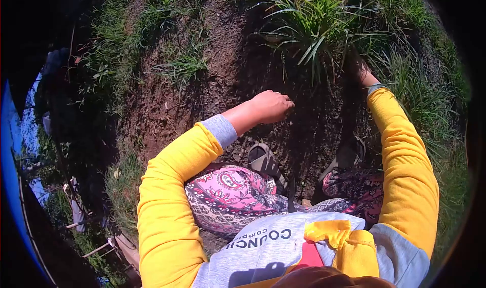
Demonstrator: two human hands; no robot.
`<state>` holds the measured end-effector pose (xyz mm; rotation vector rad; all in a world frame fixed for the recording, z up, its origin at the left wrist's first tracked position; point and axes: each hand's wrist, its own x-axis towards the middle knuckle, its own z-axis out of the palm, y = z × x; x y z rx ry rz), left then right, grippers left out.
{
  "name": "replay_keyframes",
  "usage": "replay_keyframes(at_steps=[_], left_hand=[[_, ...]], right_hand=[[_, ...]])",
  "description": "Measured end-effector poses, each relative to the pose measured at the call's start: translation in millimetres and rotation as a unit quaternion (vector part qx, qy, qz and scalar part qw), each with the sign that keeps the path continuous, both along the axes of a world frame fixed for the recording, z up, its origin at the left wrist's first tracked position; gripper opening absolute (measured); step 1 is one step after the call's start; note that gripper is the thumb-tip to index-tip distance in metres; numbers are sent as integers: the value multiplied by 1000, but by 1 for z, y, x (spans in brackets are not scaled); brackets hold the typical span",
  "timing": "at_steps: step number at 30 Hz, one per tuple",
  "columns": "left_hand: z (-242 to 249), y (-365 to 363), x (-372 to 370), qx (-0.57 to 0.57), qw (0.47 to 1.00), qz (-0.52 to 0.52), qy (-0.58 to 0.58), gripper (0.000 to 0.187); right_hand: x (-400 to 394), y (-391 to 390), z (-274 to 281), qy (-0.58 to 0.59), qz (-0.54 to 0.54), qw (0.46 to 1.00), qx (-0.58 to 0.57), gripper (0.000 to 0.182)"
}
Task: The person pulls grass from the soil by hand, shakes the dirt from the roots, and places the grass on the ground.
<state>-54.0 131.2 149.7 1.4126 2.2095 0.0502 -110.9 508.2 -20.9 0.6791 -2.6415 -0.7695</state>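
Observation:
My left hand (272, 106) hovers over the dark soil, its fingers curled closed; whatever they may hold is hidden. On the right, my right hand (358, 67) reaches in at the base of a large grass clump (316, 29), and its fingers are lost in shadow and blades. The clump has long, narrow green leaves that arch over the bare soil (223, 50). Whether the right hand grips the stems cannot be made out.
Shorter grass (185, 65) grows on the soil to the left, with more grass (417, 90) beside my right arm. My sandalled feet (266, 159) stand close below my hands. Thin sticks (98, 250) and a grey-white object (77, 214) lie at the lower left.

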Motion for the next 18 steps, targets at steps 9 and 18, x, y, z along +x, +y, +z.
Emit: replay_keyframes(at_steps=[9,18], left_hand=[[-18,-14,5,-38,999,-2,9,43],[-10,-11,17,-62,998,-15,16,32]], right_hand=[[-5,3,44,-194,-59,976,-79,38],[-18,-2,46,-272,-252,912,-177,29]])
